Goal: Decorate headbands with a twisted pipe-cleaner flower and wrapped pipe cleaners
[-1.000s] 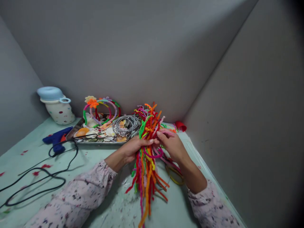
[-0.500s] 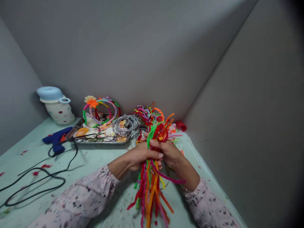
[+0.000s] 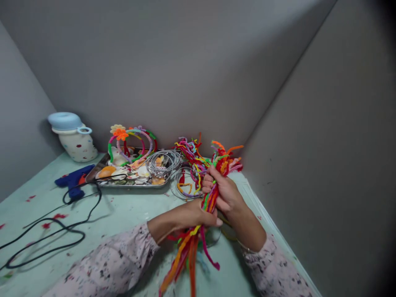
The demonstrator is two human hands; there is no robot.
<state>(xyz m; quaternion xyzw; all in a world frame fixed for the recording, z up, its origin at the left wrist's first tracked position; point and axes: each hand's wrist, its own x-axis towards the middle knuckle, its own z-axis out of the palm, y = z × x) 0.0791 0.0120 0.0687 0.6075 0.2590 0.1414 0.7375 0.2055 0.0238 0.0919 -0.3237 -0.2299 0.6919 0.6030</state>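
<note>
Both hands grip one bundle of fuzzy pipe cleaners (image 3: 210, 201) in red, orange, green, pink and yellow. My right hand (image 3: 223, 190) is wrapped round its upper part, and short ends fan out above the fist. Lower down, my left hand (image 3: 202, 216) closes round the same bundle, with long loose ends hanging beneath it toward me. The bundle leans, its top to the right. Behind the hands lies another tangle of coloured pipe cleaners (image 3: 188, 151). Coiled wire (image 3: 182, 190) rests on the table just left of my right hand.
A metal tray (image 3: 133, 187) holds flower-like pieces, a wire coil (image 3: 163, 161) and pipe-cleaner hoops (image 3: 151, 144). To its left are a blue glue gun (image 3: 72, 181) with a black cord (image 3: 84, 235) across the table, and a white tumbler (image 3: 77, 146) with a blue lid. Grey walls stand behind and right.
My right hand has moved up along the bundle and my left hand slightly down, so they are farther apart. The bundle's top has tilted right, uncovering the coiled wire behind.
</note>
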